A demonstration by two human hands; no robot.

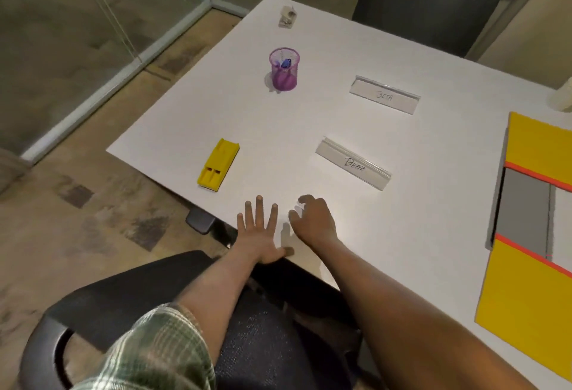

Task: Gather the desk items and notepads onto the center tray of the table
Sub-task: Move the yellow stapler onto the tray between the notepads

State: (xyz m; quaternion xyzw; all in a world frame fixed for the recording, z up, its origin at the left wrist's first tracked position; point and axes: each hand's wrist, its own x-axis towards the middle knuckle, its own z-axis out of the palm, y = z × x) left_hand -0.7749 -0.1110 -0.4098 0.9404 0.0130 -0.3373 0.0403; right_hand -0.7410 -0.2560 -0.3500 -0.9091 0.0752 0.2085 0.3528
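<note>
Nearby, smooth white table [309, 129] — left hand [260, 234] flat, fingers splayed, empty; right hand [312, 219] loosely curled, holding nothing. Yellow plastic block [218, 165] near left edge, purple mesh cup [284, 69] beyond.

Stapler [218, 165] at table's [309, 129] left edge, pen cup [284, 69] behind it, two nameplates [353, 163] to the right

Two name plates are lying on the white desk [309, 117]: one marked "BETA" [384, 95] and one marked "DEAR" [353, 163]. One purple mesh pen cup [283, 69] is standing there, one yellow stapler [218, 165] is lying near the edge, and one small pale item [287, 17], too blurred to identify, is sitting at the far end. One yellow tray [526, 290] is showing at the right. Two hands are reaching in, the left hand [259, 234] and the right hand [312, 214].
</note>
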